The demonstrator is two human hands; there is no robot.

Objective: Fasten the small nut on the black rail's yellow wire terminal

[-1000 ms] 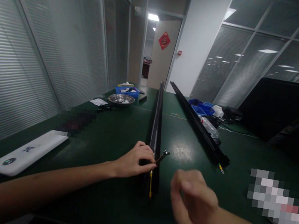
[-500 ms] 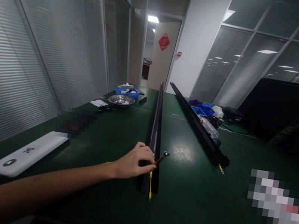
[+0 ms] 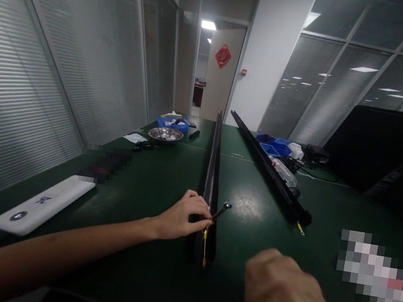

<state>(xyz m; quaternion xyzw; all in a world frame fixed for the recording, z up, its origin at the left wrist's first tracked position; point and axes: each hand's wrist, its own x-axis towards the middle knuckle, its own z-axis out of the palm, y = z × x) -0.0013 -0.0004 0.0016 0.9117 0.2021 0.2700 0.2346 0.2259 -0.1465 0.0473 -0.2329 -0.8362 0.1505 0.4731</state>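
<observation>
My left hand (image 3: pixel 182 215) pinches a small metal wrench (image 3: pixel 221 211) between thumb and fingers, its open head pointing up and right. The hand rests over the near part of a long black rail (image 3: pixel 214 166) lying lengthwise on the table. Just below the fingertips, a short yellow wire (image 3: pixel 205 248) with a lug hangs toward the rail's near end. To the right, my right hand (image 3: pixel 283 297) is raised in the foreground, somewhat blurred. Its fingers are curled in, and whatever they may hold is hidden.
A second black rail (image 3: pixel 271 169) with a yellow-tipped lug (image 3: pixel 301 229) lies to the right. Further back are a metal bowl (image 3: pixel 165 135), blue bins (image 3: pixel 268 150) and a plastic bottle (image 3: pixel 283 172). A white device (image 3: pixel 44 202) sits on the left of the green table (image 3: pixel 121 271).
My right hand has come up from the bottom right corner toward the rail, fingers curled. My left hand keeps its pinch on the wrench. The view has shifted slightly.
</observation>
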